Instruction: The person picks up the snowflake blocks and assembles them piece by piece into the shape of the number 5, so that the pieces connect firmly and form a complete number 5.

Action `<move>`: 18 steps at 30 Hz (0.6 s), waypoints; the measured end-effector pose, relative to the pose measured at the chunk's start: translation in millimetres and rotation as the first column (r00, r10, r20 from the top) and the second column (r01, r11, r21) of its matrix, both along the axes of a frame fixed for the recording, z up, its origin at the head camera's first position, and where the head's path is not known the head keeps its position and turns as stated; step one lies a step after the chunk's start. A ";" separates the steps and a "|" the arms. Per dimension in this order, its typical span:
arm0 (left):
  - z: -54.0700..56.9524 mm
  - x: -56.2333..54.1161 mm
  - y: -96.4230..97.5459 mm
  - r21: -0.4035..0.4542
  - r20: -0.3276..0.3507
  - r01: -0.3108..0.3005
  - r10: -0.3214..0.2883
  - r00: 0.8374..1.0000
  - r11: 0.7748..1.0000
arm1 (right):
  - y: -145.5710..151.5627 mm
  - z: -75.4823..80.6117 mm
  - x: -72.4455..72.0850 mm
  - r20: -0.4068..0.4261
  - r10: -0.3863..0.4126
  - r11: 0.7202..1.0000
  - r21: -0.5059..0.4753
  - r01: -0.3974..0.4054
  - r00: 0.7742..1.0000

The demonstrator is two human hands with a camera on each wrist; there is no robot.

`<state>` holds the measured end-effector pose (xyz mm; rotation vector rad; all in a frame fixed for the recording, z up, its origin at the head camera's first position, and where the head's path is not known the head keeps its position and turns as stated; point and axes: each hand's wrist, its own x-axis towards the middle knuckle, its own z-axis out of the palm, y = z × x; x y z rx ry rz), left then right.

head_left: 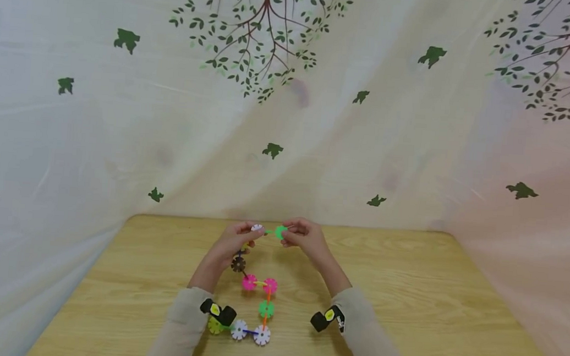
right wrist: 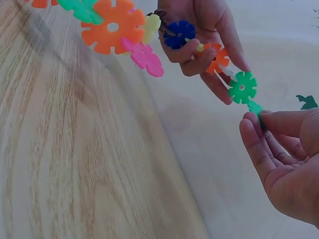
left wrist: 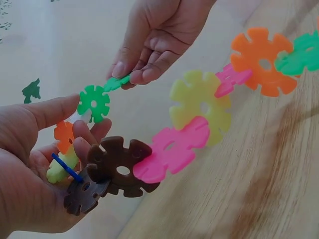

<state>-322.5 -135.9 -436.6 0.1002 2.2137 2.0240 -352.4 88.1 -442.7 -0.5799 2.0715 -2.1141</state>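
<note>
A long chain of notched, flower-shaped plastic discs (head_left: pixel 250 282) in several colours is slotted edge to edge. My left hand (head_left: pixel 230 246) grips its far end, with the index fingertip at a green disc (left wrist: pixel 93 103) and a white disc (head_left: pixel 256 228). Across that palm run an orange disc (right wrist: pixel 217 59), a yellow one and a blue disc (right wrist: pixel 179 35); a brown disc (left wrist: pixel 122 174) hangs beside the fingers. Opposite, my right hand (head_left: pixel 307 240) pinches a second green disc (left wrist: pixel 117 83) between thumb and fingertips. This piece meets the first green disc at its edge, partly hidden by the fingers.
The chain winds over the wooden table (head_left: pixel 406 297) toward the front, ending near a yellow-green disc (head_left: pixel 215 325) by the left sleeve. Behind the table's back edge hangs a pale cloth (head_left: pixel 315 174) printed with leaves and branches. Both wrists wear black cameras (head_left: pixel 322 321).
</note>
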 end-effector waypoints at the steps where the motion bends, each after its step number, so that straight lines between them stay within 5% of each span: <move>1: -0.2 -0.1 1.2 0.003 -0.001 -0.004 0.004 1.000 1.000 | -0.2 0.4 0.6 0.000 -0.002 1.000 0.000 0.002 1.000; 18: -3.3 -0.1 11.0 0.016 0.009 -0.021 0.021 1.000 1.000 | 2.4 -1.2 4.6 -0.048 -0.013 0.998 0.064 0.016 0.999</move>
